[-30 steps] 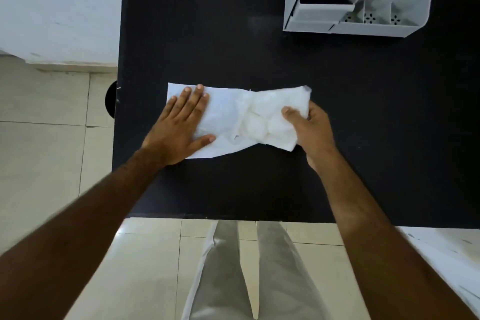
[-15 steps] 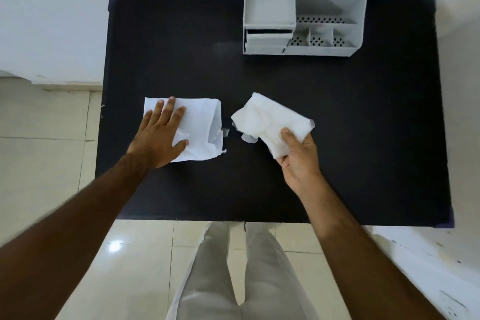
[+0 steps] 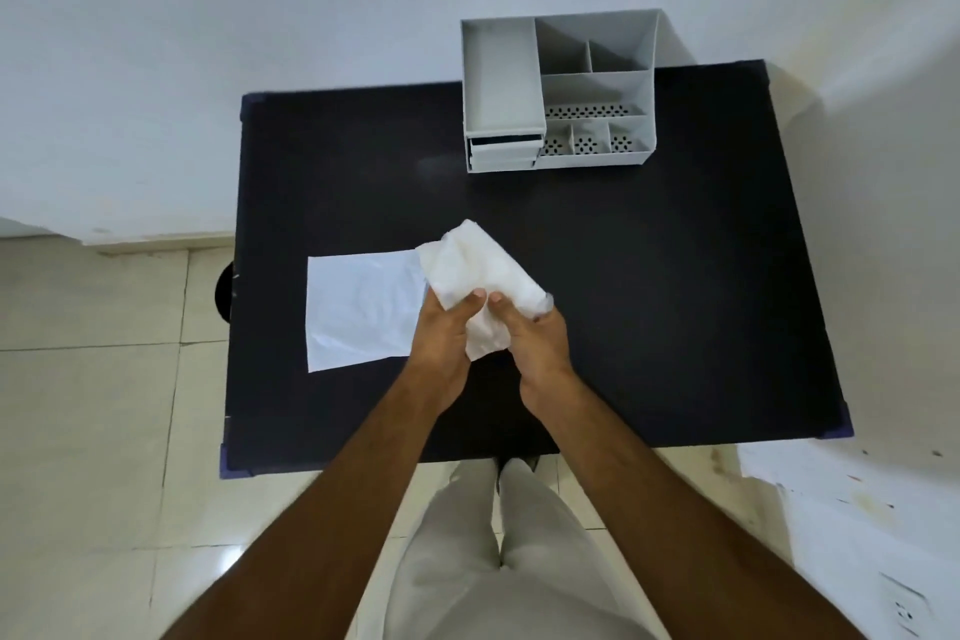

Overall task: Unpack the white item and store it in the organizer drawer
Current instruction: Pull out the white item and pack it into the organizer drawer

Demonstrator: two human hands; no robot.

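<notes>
Table (image 3: 649, 301): a black top is seen from above, set against a pale wall; everything below is placed relative to it.
Item (image 3: 480, 276): a soft white bundle is held above the middle of the table, tilted, its far end raised toward the organizer and its near end hanging between the two hands. Whether it touches the table cannot be told.
Left hand (image 3: 445, 338): closed on the item's left near edge, with the thumb pressed on top; it is held over the table's middle, partly over the wrapper's right edge.
Right hand (image 3: 535, 340): closed on the item's right near side, thumb on top, fingers curled beneath; it is placed just beside the left hand, toward the table's right.
Wrapper (image 3: 363, 309): a flat white sheet is laid on the left half of the table, its right edge overlapped in view by the item and the left hand.
Organizer (image 3: 597, 88): a grey box with open compartments is stood at the far edge of the table, right of centre, well apart from the hands.
Drawer (image 3: 504, 153): it is set at the organizer's near left corner, under a tray, and is seen slightly pulled out, with a dark gap above it.
Floor (image 3: 93, 379): pale tiles are seen left of the table.
</notes>
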